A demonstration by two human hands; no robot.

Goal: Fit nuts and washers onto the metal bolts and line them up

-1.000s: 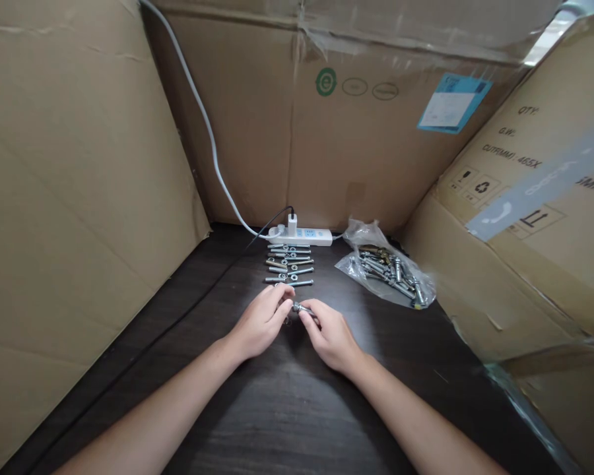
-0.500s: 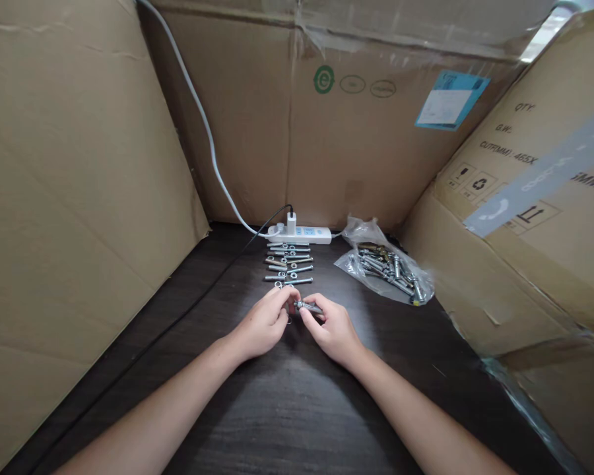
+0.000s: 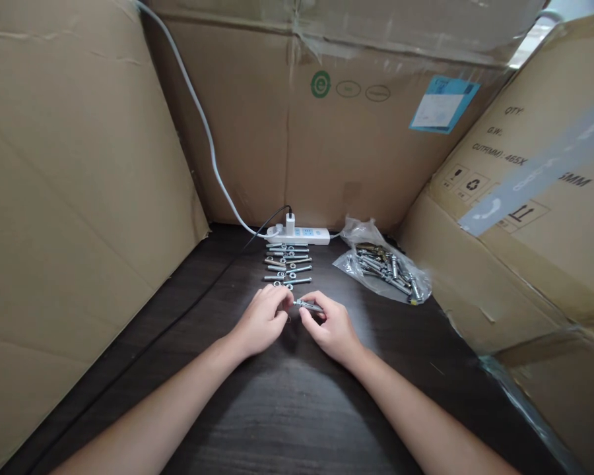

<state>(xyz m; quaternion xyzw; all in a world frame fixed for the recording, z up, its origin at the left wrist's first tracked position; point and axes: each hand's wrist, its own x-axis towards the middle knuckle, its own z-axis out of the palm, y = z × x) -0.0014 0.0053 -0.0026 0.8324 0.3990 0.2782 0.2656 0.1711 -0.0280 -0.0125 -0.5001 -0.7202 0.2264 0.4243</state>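
Note:
My right hand [image 3: 330, 323] pinches a metal anchor bolt [image 3: 307, 305] between thumb and fingers. The bolt lies nearly level, its nut end pointing left. Close to that end is my left hand [image 3: 263, 318], its fingers curled in toward the thumb; what they hold, if anything, is hidden. Part of a thin ring [image 3: 289, 319] shows just below the left fingertips. Beyond the hands, several bolt parts [image 3: 301, 280] lie in rows on the dark table, with washers and nuts [image 3: 292, 266] among them. The nearest of these are partly covered by my left hand.
A clear plastic bag [image 3: 344, 264] with several anchor bolts [image 3: 393, 270] lies to the right. Behind the rows sits a white power strip [image 3: 319, 235] with a plug. A black cable [image 3: 178, 310] crosses the table on the left. Cardboard boxes [image 3: 237, 132] wall the left, back and right.
My left fingers have drawn slightly left, away from the bolt's nut end, showing more of it. My right hand keeps its hold. The camera view has shifted a little.

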